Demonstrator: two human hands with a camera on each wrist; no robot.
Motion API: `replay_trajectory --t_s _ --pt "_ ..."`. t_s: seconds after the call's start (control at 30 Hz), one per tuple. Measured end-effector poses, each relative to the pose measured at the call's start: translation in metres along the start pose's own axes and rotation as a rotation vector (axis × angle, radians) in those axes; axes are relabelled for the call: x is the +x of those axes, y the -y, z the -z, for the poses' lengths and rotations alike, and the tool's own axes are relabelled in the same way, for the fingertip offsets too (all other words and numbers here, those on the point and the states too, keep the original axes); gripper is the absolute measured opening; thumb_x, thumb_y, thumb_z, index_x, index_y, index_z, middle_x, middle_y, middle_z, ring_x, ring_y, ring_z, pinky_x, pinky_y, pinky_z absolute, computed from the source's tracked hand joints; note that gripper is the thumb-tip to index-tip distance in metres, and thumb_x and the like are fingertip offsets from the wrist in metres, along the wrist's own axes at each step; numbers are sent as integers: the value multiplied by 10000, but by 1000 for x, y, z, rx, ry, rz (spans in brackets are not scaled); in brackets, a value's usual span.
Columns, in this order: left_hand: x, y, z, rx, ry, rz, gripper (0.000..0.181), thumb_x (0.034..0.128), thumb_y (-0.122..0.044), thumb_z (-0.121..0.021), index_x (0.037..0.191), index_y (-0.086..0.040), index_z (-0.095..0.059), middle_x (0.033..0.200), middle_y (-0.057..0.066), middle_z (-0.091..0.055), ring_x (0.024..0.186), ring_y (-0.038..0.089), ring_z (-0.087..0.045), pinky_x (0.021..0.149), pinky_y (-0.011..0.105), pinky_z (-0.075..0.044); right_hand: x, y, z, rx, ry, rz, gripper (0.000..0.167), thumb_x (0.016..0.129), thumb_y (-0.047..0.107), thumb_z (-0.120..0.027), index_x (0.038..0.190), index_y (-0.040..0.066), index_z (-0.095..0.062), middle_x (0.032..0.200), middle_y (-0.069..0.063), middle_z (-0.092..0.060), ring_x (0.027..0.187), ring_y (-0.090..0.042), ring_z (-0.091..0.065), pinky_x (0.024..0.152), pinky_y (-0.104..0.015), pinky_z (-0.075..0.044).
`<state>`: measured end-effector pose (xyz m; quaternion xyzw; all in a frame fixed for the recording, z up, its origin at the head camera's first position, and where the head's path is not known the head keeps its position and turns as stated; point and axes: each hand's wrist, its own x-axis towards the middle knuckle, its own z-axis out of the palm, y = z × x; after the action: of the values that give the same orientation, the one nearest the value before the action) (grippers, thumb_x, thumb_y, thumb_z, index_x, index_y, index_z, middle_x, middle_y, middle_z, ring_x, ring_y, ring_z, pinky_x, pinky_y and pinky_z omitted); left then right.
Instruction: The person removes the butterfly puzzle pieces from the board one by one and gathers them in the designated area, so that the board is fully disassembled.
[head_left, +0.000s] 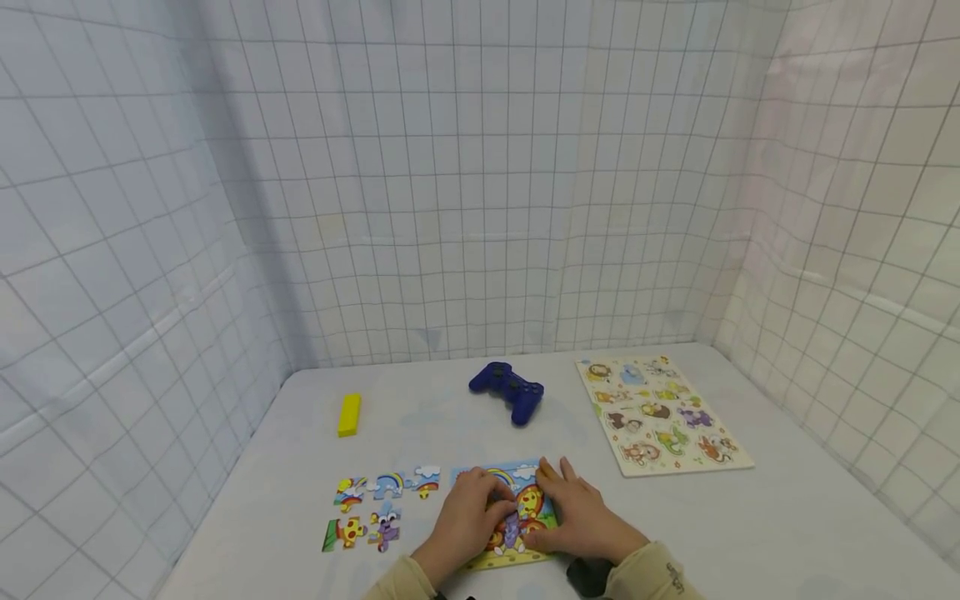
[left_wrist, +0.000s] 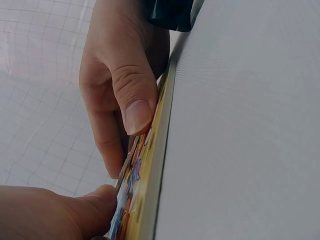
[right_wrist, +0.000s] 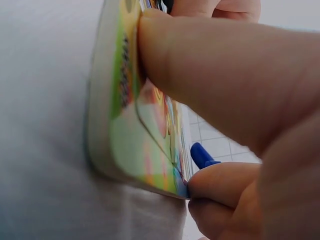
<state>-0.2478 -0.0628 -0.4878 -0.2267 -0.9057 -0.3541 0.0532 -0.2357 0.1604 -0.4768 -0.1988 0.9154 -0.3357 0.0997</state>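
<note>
A jigsaw puzzle board (head_left: 517, 562) with a bright cartoon picture lies at the near middle of the table. My left hand (head_left: 467, 515) is over its left half. The thumb and fingers pinch a puzzle piece (left_wrist: 126, 169), whose thin edge stands slightly raised in the left wrist view; most of it is hidden. My right hand (head_left: 581, 512) rests on the board's right side, fingers near the far right corner and thumb (right_wrist: 170, 55) pressing the picture. Several loose puzzle pieces (head_left: 387, 527) lie left of the board, some joined in strips.
A blue game controller (head_left: 508, 390) lies beyond the board. Further left is a yellow block (head_left: 349, 415). A pale board with animal pictures (head_left: 660, 417) lies at the back right. Gridded white cloth walls (head_left: 487, 208) enclose the table on three sides.
</note>
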Motion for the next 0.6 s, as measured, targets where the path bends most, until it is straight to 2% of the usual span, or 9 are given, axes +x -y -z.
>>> replay_trajectory --t_s 0.17,0.33,0.6 --pt "0 -1 0 -30 -2 -5 57 944 -268 -749 946 -222 -717 923 -123 -659 866 67 -582 775 313 -472 -1 1 0 4 8 8 1019 864 542 -778 1582 -17 -321 1684 -218 -214 1545 -531 -37 1135 -776 -105" --pt "1 0 -2 -64 17 12 62 963 -279 -727 960 -222 -703 909 -144 -679 826 13 -594 754 285 -493 -1 -2 0 3 17 7 1020 864 549 -775 1585 -10 -319 1685 -216 -212 1547 -527 -47 1138 -771 -106" --pt "1 -2 -1 -109 20 -20 46 981 -251 -707 996 -208 -710 918 -132 -715 803 -12 -620 731 253 -515 0 -2 0 5 13 14 1022 862 542 -781 1585 -11 -316 1684 -221 -207 1549 -520 -48 1137 -772 -104"
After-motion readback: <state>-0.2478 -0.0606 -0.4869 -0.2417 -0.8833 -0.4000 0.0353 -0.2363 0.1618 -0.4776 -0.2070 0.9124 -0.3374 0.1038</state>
